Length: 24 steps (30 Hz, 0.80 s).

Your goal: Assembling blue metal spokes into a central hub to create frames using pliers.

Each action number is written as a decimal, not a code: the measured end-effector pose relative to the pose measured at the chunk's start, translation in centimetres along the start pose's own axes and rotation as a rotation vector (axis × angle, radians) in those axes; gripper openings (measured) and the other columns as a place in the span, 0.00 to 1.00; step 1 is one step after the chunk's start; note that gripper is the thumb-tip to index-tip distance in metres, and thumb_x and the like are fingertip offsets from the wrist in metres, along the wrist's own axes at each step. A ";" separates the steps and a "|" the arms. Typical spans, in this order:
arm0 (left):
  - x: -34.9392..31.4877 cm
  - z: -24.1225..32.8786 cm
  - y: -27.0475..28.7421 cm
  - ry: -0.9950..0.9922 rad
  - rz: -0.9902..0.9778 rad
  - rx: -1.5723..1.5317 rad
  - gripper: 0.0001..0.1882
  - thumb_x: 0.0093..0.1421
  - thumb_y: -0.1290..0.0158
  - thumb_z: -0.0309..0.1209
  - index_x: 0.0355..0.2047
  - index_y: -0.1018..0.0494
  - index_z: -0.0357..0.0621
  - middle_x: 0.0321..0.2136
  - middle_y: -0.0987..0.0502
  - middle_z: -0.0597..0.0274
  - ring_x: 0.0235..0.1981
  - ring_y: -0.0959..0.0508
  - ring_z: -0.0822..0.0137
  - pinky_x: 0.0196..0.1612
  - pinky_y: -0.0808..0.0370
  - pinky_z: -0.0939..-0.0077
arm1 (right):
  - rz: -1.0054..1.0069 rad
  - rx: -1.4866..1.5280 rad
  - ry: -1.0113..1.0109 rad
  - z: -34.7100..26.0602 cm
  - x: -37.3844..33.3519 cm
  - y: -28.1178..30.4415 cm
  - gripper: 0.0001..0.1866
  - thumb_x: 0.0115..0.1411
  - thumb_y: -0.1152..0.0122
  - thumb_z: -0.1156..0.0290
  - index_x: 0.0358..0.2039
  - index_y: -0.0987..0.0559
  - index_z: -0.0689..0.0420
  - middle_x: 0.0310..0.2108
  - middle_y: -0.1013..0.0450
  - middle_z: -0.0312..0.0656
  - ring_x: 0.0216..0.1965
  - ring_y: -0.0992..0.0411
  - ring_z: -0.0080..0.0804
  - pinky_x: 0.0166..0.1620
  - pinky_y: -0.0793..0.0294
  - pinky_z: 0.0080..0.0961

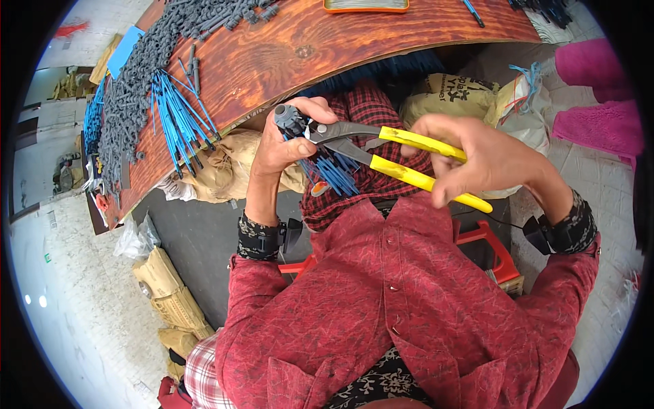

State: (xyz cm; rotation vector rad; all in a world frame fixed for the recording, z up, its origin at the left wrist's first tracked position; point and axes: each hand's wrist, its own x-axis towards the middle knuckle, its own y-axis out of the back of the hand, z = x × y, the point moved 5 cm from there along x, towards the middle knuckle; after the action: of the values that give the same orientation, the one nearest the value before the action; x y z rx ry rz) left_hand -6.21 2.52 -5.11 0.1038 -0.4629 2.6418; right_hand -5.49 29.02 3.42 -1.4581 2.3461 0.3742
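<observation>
My left hand (274, 155) is closed around a bundle of thin blue rods (336, 176) with dark grey plastic ends (289, 120) at the top. My right hand (480, 155) grips a pair of pliers (402, 178) by the yellow handles, which stand spread apart. The dark jaws reach to the bundle beside my left thumb, where a small white strip (308, 132) shows. My fingers partly cover the jaw tips, so what they bite on cannot be made out. The rods' lower ends hang above my checked lap.
A wooden table (286, 61) stands ahead, bearing a heap of grey plastic pieces (146, 82) and a spread of blue rods (178, 112) at its left. An orange-rimmed tray (366, 7) lies at its far edge. Sacks (449, 99) sit underneath, and pink cloth (599, 102) is at right.
</observation>
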 end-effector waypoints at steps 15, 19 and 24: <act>-0.4 0.3 -0.8 0.008 0.036 -0.011 0.45 0.48 0.28 0.52 0.58 0.27 0.32 0.33 0.24 0.64 0.37 0.23 0.71 0.41 0.28 0.74 | -0.156 0.219 -0.247 0.3 0.4 -0.1 0.29 0.68 0.54 0.51 0.52 0.25 0.68 0.32 0.22 0.47 0.25 0.23 0.34 0.29 0.22 0.29; -0.9 0.7 -1.5 0.015 -0.113 0.031 0.44 0.48 0.30 0.51 0.59 0.28 0.32 0.39 0.21 0.57 0.43 0.21 0.65 0.49 0.26 0.66 | -0.349 0.427 -0.228 4.0 1.5 -1.1 0.38 0.66 0.71 0.51 0.57 0.26 0.71 0.33 0.21 0.50 0.24 0.22 0.34 0.30 0.22 0.26; -0.9 0.4 -0.4 0.029 -0.073 0.129 0.41 0.47 0.31 0.53 0.53 0.23 0.34 0.47 0.21 0.52 0.48 0.22 0.62 0.54 0.29 0.67 | -0.260 0.173 -0.210 1.4 1.1 -0.3 0.44 0.69 0.72 0.38 0.56 0.25 0.68 0.32 0.20 0.48 0.23 0.22 0.31 0.28 0.22 0.24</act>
State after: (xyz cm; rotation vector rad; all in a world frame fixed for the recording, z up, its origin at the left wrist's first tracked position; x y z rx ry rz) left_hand -5.24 2.38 -4.73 0.1203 -0.2733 2.5963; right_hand -5.40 28.59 1.67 -1.5339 1.9448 0.2351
